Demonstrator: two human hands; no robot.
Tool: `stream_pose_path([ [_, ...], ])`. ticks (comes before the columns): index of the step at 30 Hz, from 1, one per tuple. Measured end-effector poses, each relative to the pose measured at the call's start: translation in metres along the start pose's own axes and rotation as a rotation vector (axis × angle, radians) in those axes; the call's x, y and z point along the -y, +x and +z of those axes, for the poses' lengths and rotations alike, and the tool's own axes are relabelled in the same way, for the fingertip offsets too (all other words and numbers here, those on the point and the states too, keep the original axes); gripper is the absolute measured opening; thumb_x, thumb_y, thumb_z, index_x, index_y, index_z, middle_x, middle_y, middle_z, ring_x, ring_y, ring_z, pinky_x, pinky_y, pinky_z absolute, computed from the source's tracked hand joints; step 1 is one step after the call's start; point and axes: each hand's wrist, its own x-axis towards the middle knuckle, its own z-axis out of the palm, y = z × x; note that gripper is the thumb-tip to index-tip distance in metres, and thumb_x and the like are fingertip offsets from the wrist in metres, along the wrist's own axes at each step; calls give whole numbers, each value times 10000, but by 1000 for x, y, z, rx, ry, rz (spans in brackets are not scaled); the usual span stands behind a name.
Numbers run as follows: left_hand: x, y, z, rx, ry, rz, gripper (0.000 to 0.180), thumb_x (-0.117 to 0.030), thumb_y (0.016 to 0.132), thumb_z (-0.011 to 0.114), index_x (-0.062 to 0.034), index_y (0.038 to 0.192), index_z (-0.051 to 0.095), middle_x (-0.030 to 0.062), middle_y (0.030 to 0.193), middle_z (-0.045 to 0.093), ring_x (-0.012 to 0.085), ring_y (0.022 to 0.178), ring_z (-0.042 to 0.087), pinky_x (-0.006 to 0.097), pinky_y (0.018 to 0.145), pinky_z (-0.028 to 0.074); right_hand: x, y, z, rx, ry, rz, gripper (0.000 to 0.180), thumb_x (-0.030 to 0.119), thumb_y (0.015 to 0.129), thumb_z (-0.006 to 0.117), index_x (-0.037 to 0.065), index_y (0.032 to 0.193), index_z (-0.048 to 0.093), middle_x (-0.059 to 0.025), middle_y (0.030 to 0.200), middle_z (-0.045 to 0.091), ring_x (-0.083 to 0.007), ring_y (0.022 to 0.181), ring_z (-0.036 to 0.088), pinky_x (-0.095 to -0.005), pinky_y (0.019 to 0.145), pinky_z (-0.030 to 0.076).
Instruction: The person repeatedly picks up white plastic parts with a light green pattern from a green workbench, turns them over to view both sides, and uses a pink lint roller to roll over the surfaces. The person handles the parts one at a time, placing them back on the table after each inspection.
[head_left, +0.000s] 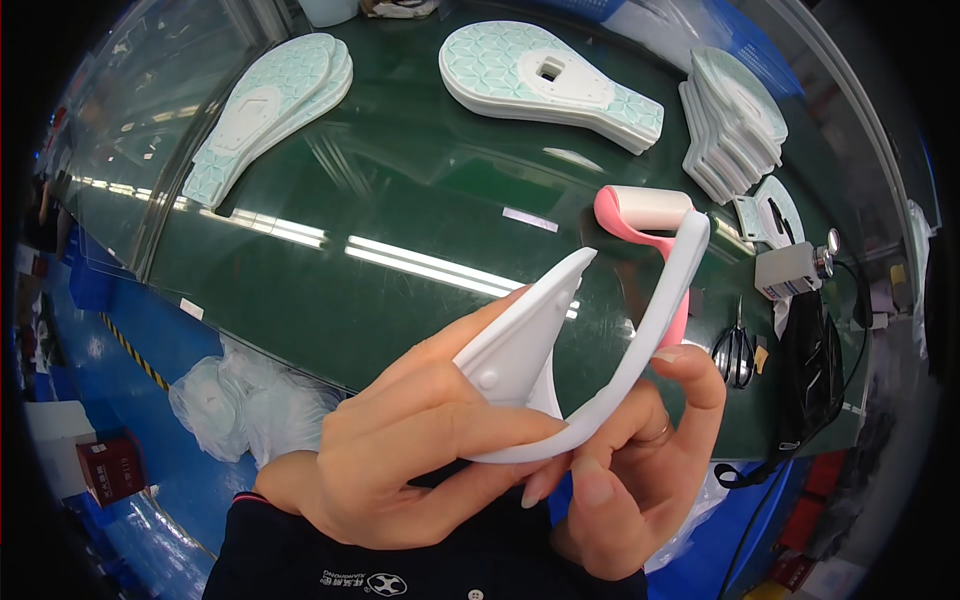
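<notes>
In my left hand is a thin white plastic piece with a pointed upper end and small round bumps on its inner face. A long, curved white strip rises from its lower edge and bends up to the right, standing apart from the piece at the top. My left fingers also press on the strip's lower end. My right hand has its fingers curled against the strip's lower bend, one finger raised beside it; the exact contact is partly hidden. Just behind the strip lies a lint roller with a pink handle.
Paddle-shaped white panels with mint patterned tops lie in stacks at the far left, far middle and far right of the green table. Scissors, a white bottle and a black bag are on the right.
</notes>
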Motion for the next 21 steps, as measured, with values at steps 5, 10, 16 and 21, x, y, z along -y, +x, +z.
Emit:
stream_pose_path([
  [5, 0, 8, -2, -2, -61, -71, 201, 11, 642, 686, 13, 827, 605, 226, 970, 562, 401, 1113, 447, 446, 901, 338, 10, -3, -7, 85, 188, 58, 477, 80, 796, 496, -84, 1173, 253, -94, 598, 491, -188, 499, 537, -265, 481, 470],
  [10, 10, 8, -19, -56, 106, -51, 178, -37, 665, 686, 9, 816, 604, 139, 885, 573, 386, 1148, 418, 430, 934, 301, 30, -1, -51, 602, -371, 479, 217, -7, 795, 489, 4, 997, 568, -73, 694, 619, -130, 558, 586, -214, 515, 464],
  [16, 6, 19, -23, -284, 95, -100, 170, -93, 663, 700, 0, 719, 570, 60, 717, 498, 307, 1042, 502, 373, 899, 333, 10, 11, -95, 940, -585, 585, 203, 71, 798, 578, 50, 999, 604, -74, 928, 612, -141, 769, 604, -214, 657, 485],
  [21, -7, 15, -28, -326, 31, -78, 233, -167, 626, 739, -17, 665, 564, 30, 655, 434, 244, 858, 551, 367, 885, 347, -4, 27, -86, 265, -230, 419, 401, 75, 879, 426, -38, 1256, 344, -171, 1219, 438, -217, 1101, 460, -313, 845, 434],
])
